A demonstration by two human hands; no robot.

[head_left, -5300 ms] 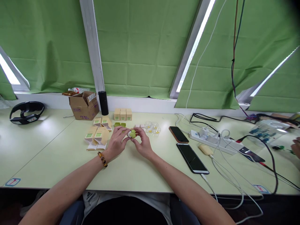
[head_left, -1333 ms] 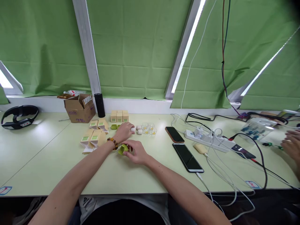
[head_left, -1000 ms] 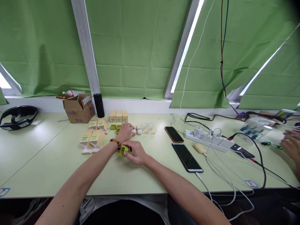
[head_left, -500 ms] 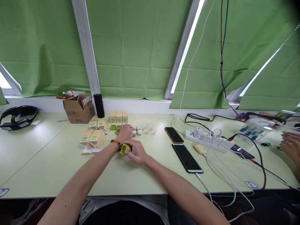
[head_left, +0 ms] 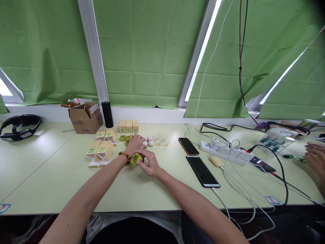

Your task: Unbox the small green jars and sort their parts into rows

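My right hand (head_left: 150, 163) is closed around a small green cup (head_left: 136, 158), its hollow mouth tilted toward me. Just beyond, my left hand (head_left: 136, 144), with a beaded bracelet (head_left: 124, 156) at the wrist, reaches forward across the right wrist side of that cup. Its bent fingers lie beside small white blocks (head_left: 150, 143); the fingertips are hidden, so any grip there cannot be made out. More green cups (head_left: 123, 138) sit left of these fingers, partly covered. Right of the white blocks stands a cluster of clear plastic cups (head_left: 161, 140) with yellow bits inside.
Small beige boxes (head_left: 129, 126) stand behind; opened ones (head_left: 101, 150) lie left. Farther back are a cardboard box (head_left: 85, 120) and black cylinder (head_left: 107, 115). Rightward are two phones (head_left: 203, 171), a power strip (head_left: 223, 151), tangled cables and another person's hand (head_left: 316, 157).
My right hand and the green cup have shifted slightly up and right, and the cup's mouth shows more. My left hand has barely moved.
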